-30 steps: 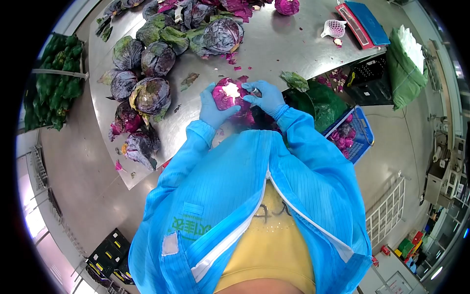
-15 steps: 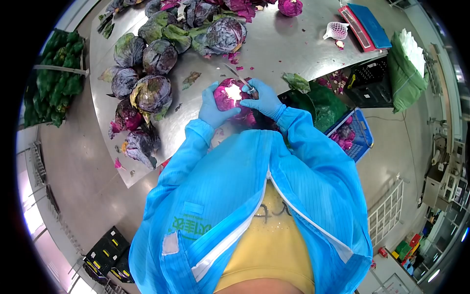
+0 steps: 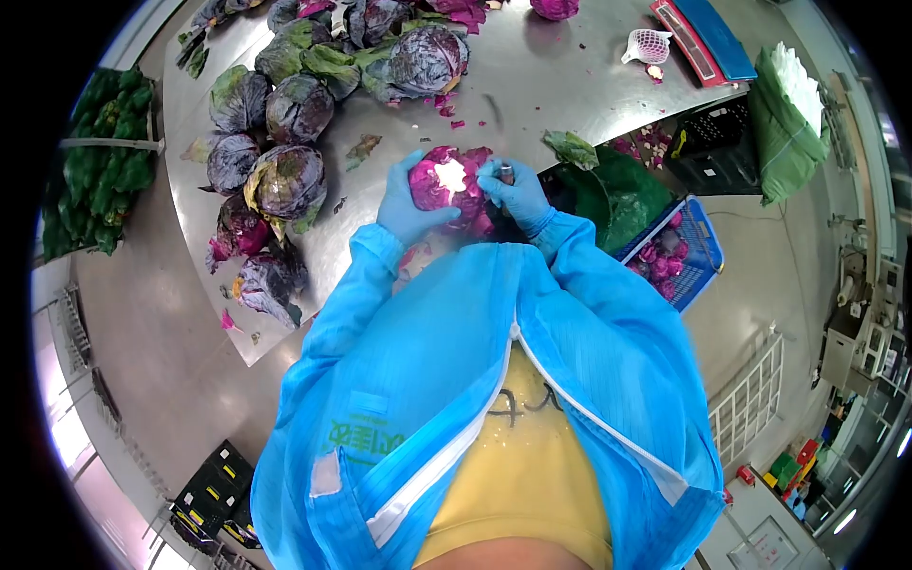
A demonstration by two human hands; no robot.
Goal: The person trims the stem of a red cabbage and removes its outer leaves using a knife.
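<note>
A red cabbage (image 3: 433, 187) with a pale, star-shaped cut stem end faces up near the table's front edge. My left hand (image 3: 407, 203), in a blue glove, is wrapped round its left side. At the cabbage's right side is my gloved right hand (image 3: 516, 193), its fingers closed round a knife (image 3: 506, 173). Only the handle shows clearly; the blade is blurred. Several untrimmed cabbages (image 3: 288, 182) with dark outer leaves lie to the left and at the back left of the metal table (image 3: 541, 90).
Right of my right hand are a green bag (image 3: 632, 204) and a blue basket (image 3: 706, 249) holding cabbages. A black crate (image 3: 712, 152) stands beyond them. A loose leaf (image 3: 571, 149) lies at the table edge. White netting (image 3: 647, 47) sits at the back right.
The knife blade, clearly visible above the cabbage half a second ago, is now a blur. My right hand has shifted slightly away from the cabbage's top. My left hand keeps its hold.
</note>
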